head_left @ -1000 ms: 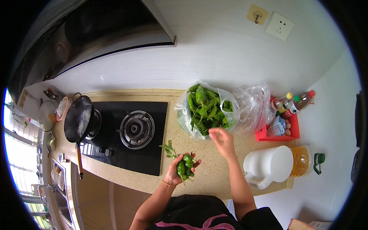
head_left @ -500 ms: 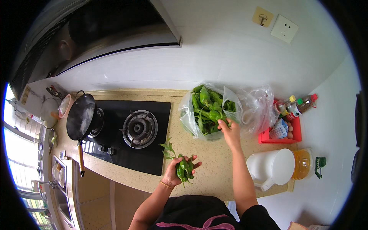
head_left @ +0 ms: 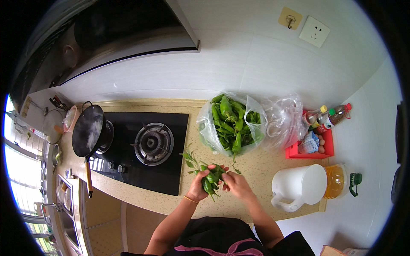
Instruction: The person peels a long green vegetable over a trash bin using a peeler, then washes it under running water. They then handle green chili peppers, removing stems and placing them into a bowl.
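the left hand curls around a bunch of green peppers, with a leafy sprig sticking out toward eleven o'clock. the right hand meets the bunch at three o'clock, fingers drawn together against it; i cannot tell whether they pinch a single pepper. so the bunch sits between both hands, over the worktop. from it, an open plastic bag of more peppers lies near twelve, a white jug at three, a wok at ten.

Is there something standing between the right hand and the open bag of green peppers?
No solid obstacle is visible between the right hand and the bag of green peppers; only a thin leafy stem shows in the gap.
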Demonstrator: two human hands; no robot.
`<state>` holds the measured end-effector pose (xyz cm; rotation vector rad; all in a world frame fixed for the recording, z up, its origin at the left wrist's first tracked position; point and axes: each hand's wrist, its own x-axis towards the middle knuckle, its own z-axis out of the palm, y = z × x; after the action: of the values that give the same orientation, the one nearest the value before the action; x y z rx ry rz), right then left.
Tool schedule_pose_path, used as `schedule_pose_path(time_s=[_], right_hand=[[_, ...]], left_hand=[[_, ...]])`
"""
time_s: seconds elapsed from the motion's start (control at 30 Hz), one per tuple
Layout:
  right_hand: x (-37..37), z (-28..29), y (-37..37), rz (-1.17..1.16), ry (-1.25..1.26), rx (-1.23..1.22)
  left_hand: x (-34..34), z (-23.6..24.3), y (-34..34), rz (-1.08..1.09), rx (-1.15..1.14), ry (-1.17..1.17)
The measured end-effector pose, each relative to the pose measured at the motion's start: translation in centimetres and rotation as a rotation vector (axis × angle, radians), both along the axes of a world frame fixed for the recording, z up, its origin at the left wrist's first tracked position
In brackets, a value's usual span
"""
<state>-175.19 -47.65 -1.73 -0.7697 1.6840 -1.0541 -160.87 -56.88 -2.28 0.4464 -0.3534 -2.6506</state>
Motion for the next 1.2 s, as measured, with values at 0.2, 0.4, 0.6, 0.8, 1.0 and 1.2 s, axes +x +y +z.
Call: schedule_pose_path(time_s=[0.2,0.4,0.6,0.8,1.0,1.2], right_hand=[[-5.7,2.7,-4.1,-0.246,0.781,-0.181],[-7.4,1.8,-8.3,-0.222,0.641,-0.132],[-15.3,1.1,-12.6,-0.395,0.891,-0.143],[-14.9,2.6,-13.6,-0.316,1.195,-0.169],[-7.5,0.3,-9.1,0.081,0.699,-0.158],[-4.2,-0.4,-11.3,0.281,0.989,0.048]], left_hand=[[2.1,1.6,-1.0,0.036,-0.078,-0.052],[3.6,1.7,-0.8,0.072,-0.024,-0.041],[4.0,2.7,0.0,0.000,0.007,-0.032],[4.1,2.3,-0.2,0.043,0.106,-0.184],[5.6,1.8,0.2,0.088,0.121,-0.208],[4.7,2.1,-0.5,0.081,0.101,-0.183]])
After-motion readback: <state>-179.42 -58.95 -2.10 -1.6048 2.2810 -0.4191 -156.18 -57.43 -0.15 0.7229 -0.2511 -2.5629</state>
